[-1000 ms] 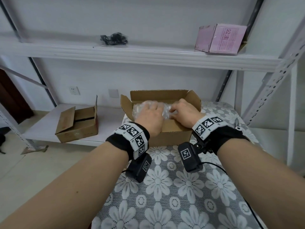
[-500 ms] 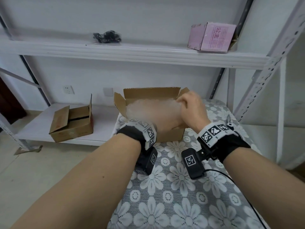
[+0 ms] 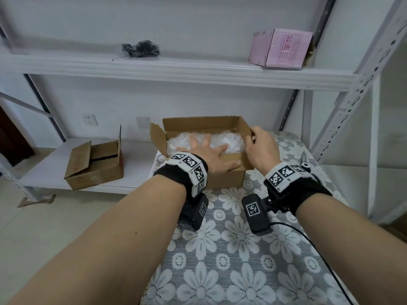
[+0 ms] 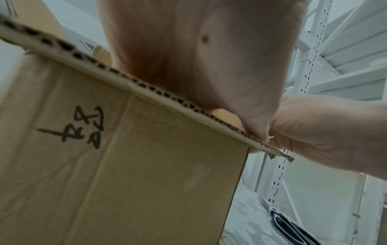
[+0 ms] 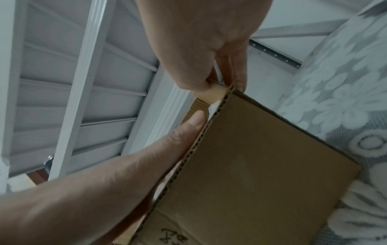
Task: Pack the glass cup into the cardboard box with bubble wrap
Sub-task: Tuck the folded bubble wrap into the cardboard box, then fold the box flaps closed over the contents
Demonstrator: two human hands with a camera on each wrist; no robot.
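Note:
The open cardboard box stands on the flowered table, filled with bubble wrap. No glass cup shows; the wrap covers whatever lies inside. My left hand lies flat on the wrap with fingers spread, its palm over the front rim. My right hand pinches the top edge of the box's right wall. In the right wrist view the right hand's thumb and fingers pinch that edge of the box. The left hand's thumb lies along the rim.
A second, smaller cardboard box sits on the low white shelf at left. A pink box and a black bundle are on the upper shelf. Scissors lie on the tablecloth right of the box. A shelf upright stands at right.
Both hands were on the wrap a second ago. The right hand has moved off it to the box's right wall, and the left hand has flattened over the wrap.

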